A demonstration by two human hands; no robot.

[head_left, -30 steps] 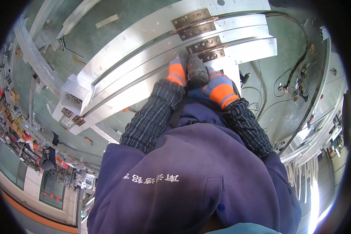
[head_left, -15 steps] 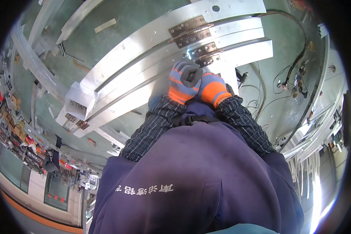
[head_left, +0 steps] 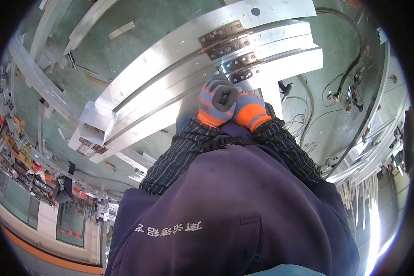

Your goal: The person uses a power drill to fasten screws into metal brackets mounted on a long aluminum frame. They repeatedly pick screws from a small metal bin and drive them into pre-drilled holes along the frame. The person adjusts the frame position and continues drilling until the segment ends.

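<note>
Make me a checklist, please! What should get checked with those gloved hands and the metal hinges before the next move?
1. Gloves on both hands: ok. The left hand and right hand each wear an orange-and-grey one.
2. Lower hinge lying on the metal bars: ok.
3. Lower hinge fully fastened: cannot tell. The details are too small.
4. Firm grip on a tool: cannot tell. The left hand is curled, but what it holds is hidden.
5. Sleeves down to the gloves: ok.
6. Floor at the right free of cables: not ok. Some lie there in loose curves.
</note>
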